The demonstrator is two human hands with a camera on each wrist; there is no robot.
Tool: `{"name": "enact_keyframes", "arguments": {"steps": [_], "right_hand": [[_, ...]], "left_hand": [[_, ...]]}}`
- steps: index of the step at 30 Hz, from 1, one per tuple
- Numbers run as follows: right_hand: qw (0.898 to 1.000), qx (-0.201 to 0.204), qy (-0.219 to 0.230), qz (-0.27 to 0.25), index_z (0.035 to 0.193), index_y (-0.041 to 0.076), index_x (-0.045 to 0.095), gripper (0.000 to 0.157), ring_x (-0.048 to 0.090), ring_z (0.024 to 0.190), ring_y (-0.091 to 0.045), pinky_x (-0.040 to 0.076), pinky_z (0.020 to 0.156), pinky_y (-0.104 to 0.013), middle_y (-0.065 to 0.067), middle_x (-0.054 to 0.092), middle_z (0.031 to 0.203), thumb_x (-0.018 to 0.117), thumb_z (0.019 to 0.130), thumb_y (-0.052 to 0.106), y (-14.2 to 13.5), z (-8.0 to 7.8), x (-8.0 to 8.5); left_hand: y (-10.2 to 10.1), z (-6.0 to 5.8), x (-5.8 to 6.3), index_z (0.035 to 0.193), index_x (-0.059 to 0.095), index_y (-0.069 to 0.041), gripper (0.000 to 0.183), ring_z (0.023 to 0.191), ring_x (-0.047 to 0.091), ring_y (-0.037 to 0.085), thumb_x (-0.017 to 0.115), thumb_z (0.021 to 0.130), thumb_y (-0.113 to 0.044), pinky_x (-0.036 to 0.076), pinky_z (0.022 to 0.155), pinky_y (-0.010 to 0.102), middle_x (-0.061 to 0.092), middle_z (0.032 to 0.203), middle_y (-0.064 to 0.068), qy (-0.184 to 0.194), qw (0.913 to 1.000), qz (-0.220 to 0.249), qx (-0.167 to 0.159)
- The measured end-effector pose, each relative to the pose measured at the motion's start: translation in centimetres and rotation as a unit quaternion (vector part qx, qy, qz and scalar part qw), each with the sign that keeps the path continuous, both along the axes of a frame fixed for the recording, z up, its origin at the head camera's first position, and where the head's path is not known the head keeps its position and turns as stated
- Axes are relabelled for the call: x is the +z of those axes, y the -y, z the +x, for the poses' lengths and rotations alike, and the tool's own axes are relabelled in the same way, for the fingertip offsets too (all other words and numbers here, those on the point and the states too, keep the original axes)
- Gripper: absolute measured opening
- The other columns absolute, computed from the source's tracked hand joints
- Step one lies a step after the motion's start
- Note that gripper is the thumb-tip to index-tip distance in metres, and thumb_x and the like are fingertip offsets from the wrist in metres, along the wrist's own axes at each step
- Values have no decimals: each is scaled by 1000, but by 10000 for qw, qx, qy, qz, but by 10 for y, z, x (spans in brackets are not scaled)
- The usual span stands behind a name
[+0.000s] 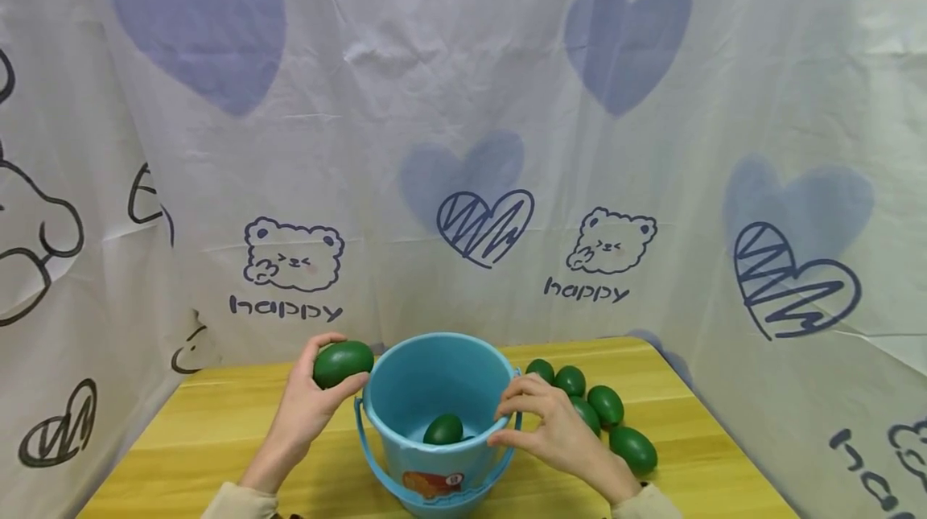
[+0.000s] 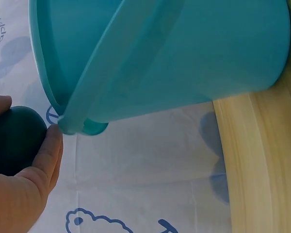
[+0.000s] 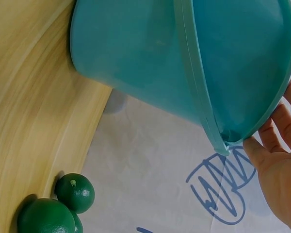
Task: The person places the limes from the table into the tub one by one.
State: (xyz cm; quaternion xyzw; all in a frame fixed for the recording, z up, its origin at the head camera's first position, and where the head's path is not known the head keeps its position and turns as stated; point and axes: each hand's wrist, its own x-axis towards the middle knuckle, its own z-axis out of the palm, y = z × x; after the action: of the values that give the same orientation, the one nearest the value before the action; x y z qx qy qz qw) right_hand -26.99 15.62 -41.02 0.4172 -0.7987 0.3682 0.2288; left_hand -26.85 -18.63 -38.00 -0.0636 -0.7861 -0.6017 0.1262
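My left hand [image 1: 307, 394] holds a dark green oval fruit [image 1: 344, 364] between thumb and fingers, just outside the left rim of a light blue bucket [image 1: 387, 370]. The left wrist view shows this same fruit [image 2: 17, 141] at its left edge. With its fingers at the bucket's right rim, my right hand [image 1: 546, 426] grips the edge, as the right wrist view also shows. Inside the bucket lies another green fruit [image 1: 443, 429], with a dark sliver of something beside it. The bucket's handle [image 1: 372, 463] hangs down at the front, above an orange-red sticker.
Several more green fruits [image 1: 605, 405] lie grouped on the yellow wood-grain table [image 1: 695, 455], right of the bucket and partly behind my right hand. A pale curtain [image 1: 463, 302] printed with hearts and bears hangs behind the table and along both sides.
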Motion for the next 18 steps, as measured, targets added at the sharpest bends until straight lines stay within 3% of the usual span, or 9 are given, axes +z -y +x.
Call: {"name": "enact_keyframes", "arguments": {"steps": [11, 18], "right_hand": [[9998, -144, 119, 96, 88, 28, 73, 18, 56, 98, -7, 54, 85, -30, 14, 63, 96, 80, 77, 39, -1, -2, -1], [9997, -141, 206, 69, 89, 28, 73, 17, 57, 99, -9, 54, 88, -32, 14, 64, 97, 79, 78, 40, 0, 0, 0]], "left_hand": [[-7, 2, 2, 133, 50, -22, 58, 108, 54, 33, 80, 83, -20, 53, 82, 34, 52, 132, 13, -226, 9996, -59, -150], [-11, 3, 4, 132, 52, -23, 58, 107, 56, 33, 81, 82, -21, 56, 82, 35, 53, 131, 13, -129, 9998, 2, -172]]}}
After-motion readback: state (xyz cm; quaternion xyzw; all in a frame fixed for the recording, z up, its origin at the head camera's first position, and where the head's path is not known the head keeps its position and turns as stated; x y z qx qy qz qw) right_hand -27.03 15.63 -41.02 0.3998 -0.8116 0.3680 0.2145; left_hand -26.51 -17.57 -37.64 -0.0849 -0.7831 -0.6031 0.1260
